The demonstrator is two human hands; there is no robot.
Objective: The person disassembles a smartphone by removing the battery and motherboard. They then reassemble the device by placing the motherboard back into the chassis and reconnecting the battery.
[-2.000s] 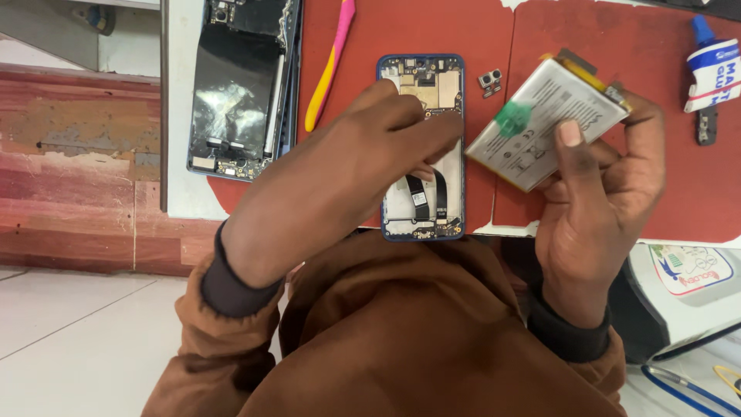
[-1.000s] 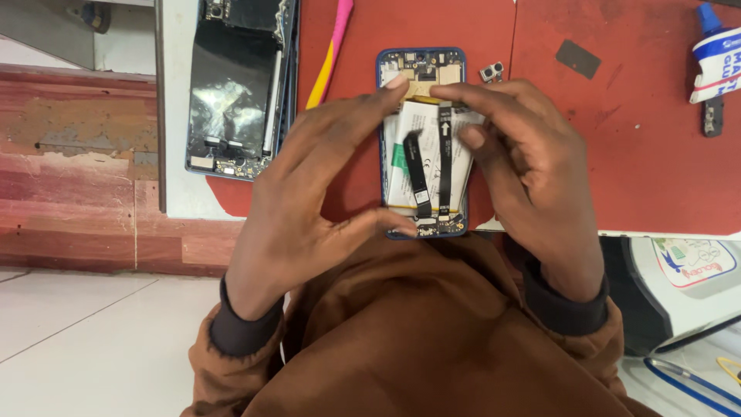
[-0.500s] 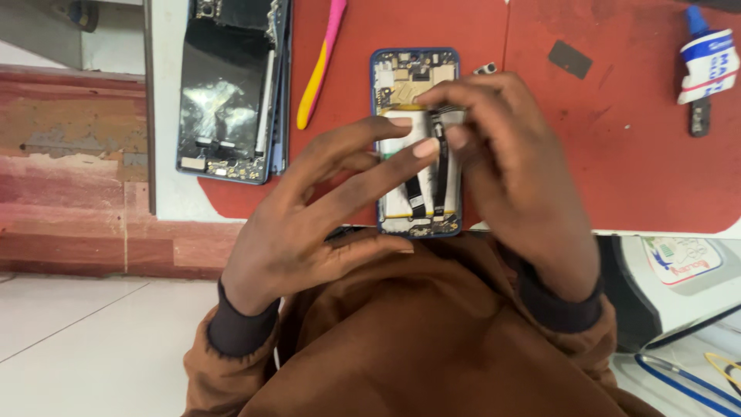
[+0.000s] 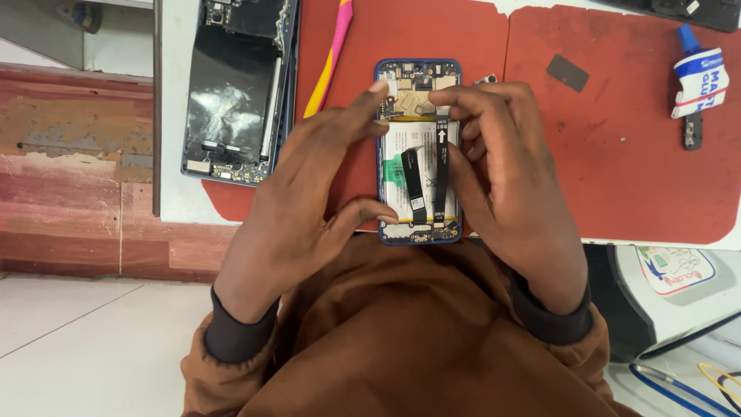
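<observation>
far left on the bench lies a second opened phone (image 4: 235, 93), its dark foil-lined inside facing up, long axis running near to far. just right of it a pink and yellow pry tool (image 4: 330, 54) rests on the red mat (image 4: 617, 154), slanting toward the far edge.

the left hand (image 4: 301, 208) comes in from the near left, wrist in a dark cuff, palm down. its fingers are spread and loose, gripping nothing; the forefinger tip touches the far left corner of the blue-framed phone (image 4: 418, 77) and the thumb tip presses its near left edge.

that phone lies back-open on the mat at the near edge of the bench, long axis near to far, camera end pointing away from the person. a white battery (image 4: 397, 143) sits inside, crossed by two black flex cables (image 4: 413, 181).

the right hand (image 4: 509, 193) arches over the phone's right side, fingers curled, tips on the right cable and upper board, clasping nothing.

far right stands a small glue tube (image 4: 698, 73).
</observation>
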